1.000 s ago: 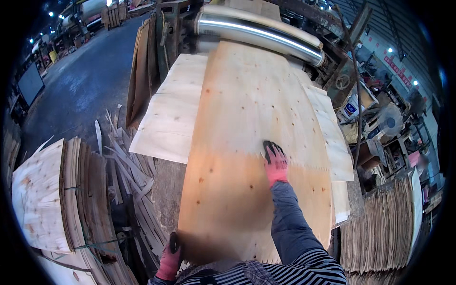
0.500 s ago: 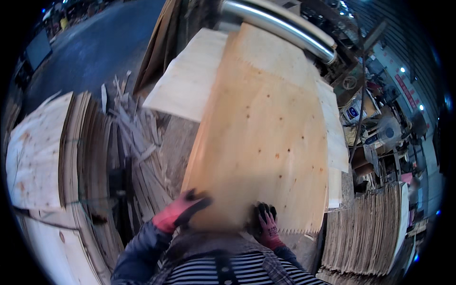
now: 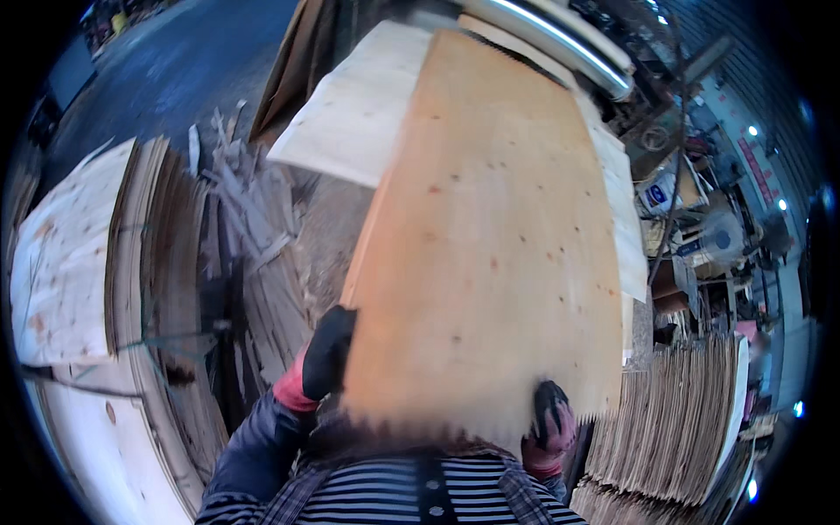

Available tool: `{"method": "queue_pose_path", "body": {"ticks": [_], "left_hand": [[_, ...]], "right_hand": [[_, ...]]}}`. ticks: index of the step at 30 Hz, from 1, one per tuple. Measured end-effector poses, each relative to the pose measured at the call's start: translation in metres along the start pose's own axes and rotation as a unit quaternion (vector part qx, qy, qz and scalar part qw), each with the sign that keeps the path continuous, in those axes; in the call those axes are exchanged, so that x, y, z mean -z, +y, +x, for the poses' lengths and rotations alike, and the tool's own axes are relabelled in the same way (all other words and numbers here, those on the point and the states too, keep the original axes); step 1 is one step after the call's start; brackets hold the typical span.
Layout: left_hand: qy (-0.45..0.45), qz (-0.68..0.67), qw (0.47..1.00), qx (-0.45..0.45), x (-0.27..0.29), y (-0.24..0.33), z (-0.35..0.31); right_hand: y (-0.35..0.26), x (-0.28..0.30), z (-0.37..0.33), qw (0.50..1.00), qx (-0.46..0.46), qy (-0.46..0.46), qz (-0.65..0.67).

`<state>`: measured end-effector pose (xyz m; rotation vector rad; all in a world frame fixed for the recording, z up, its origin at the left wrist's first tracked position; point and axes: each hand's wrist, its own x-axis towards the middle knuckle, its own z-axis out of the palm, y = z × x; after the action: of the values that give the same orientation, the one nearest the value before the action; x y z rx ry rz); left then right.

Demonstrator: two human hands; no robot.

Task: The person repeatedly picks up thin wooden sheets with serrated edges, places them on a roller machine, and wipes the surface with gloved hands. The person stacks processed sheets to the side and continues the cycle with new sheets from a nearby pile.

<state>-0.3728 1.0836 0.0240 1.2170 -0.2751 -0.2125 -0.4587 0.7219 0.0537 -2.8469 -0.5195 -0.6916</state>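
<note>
A large tan wood veneer sheet (image 3: pixel 490 219), dotted with small knots, stretches away in front of me. Its near edge is jagged and smeared by motion. My left hand (image 3: pixel 325 359), in a black and pink work glove, is closed at the sheet's near left edge; some of its fingers are hidden. Over the near edge towards the right corner, my gloved right hand (image 3: pixel 551 424) grips the sheet with dark fingertips on top. A paler veneer sheet (image 3: pixel 350 105) sticks out beneath on the left. Another pale sheet shows along the right side.
A shiny metal roller (image 3: pixel 560 44) crosses the far end. Bundled veneer stacks stand at left (image 3: pixel 66 262) and right (image 3: pixel 665 420). Thin wood scraps (image 3: pixel 254 210) lie beside the left stack. Beyond the right side are a fan (image 3: pixel 722 232) and a white container (image 3: pixel 656 192).
The tan sheet's far edge now sits apart from the wood beneath it. My left hand has moved onto the left edge; my right hand has shifted right along the near edge.
</note>
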Motion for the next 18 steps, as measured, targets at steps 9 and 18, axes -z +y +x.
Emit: {"method": "queue_pose_path", "body": {"ticks": [9,18], "left_hand": [[0.266,0.525,0.808,-0.013,-0.003,-0.078,0.002],[0.253,0.349,0.889,0.156,-0.003,-0.058,0.006]], "right_hand": [[0.036,-0.079,0.173,0.999,-0.018,0.048,0.018],[0.135,-0.233,0.306,0.999,-0.036,0.033,-0.003]]}}
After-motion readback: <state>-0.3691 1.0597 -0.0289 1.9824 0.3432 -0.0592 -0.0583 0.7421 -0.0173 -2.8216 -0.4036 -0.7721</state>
